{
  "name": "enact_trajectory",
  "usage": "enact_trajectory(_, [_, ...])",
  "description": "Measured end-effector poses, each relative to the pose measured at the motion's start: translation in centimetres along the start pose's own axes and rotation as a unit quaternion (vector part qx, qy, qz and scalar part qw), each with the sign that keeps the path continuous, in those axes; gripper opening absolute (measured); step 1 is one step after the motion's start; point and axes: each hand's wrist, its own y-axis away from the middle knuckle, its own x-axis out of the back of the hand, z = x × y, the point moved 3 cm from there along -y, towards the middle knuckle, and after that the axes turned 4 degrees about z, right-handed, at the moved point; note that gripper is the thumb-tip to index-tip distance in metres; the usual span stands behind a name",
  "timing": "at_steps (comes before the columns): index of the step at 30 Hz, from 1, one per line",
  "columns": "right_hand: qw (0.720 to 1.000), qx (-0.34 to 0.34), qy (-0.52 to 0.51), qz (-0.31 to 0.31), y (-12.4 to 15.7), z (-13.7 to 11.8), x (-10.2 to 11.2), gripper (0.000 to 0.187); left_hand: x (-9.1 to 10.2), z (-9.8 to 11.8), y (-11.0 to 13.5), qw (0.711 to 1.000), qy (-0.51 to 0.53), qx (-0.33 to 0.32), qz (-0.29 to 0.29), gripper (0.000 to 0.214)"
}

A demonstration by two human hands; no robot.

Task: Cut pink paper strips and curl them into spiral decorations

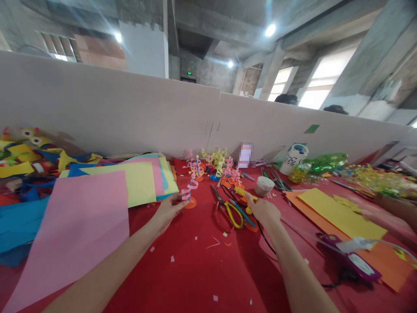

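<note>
On the red table point(202, 269), the left hand point(167, 211) holds a paper spiral point(190, 186) upright.

A single head-worn view looks forward and slightly down across the red table point(202, 269) from close above. It faces the white partition point(130, 117) at the far edge, with the ceiling point(228, 39) above. The left hand point(167, 211) and right hand point(263, 213) sit mid-frame.

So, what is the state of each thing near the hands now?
Left hand, pinching the paper spiral, which stands upright.
Right hand, pinching a yellow piece.
Red scissors, lying flat, blades shut.
Cup, upright, open.
Bottle, upright, capped.
</note>
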Motion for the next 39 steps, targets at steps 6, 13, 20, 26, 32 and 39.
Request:
enact_trajectory(6, [0.951,0.155,-0.245,0.108,3.2,-5.6,1.6,0.035,-0.5,0.3,0.7,0.999,0.034,0.032,-0.02,0.025])
enact_trajectory(13, [0.828,0.297,-0.474,0.038,7.0,-10.9,-1.4,0.016,-1.4,-0.1,1.3,0.997,-0.016,0.003,-0.078,0.031])
enact_trajectory(20, [0.816,0.278,-0.503,0.058,7.0,-11.1,-2.6,0.008,-1.8,-0.6,1.6,0.986,-0.082,-0.072,-0.127,0.024])
enact_trajectory(26, [0.812,0.285,-0.505,0.058,6.9,-11.2,-2.7,0.003,-1.9,-0.3,2.1,0.987,-0.045,-0.028,-0.154,0.035])
enact_trajectory(32, [0.829,0.275,-0.473,0.113,6.9,-10.8,-2.4,0.004,-2.2,1.4,2.5,0.979,-0.124,-0.132,-0.092,0.039])
enact_trajectory(39, [0.847,0.312,-0.404,0.151,8.2,-11.4,-1.7,0.007,-2.8,2.6,3.7,0.916,-0.26,-0.307,0.019,0.048])
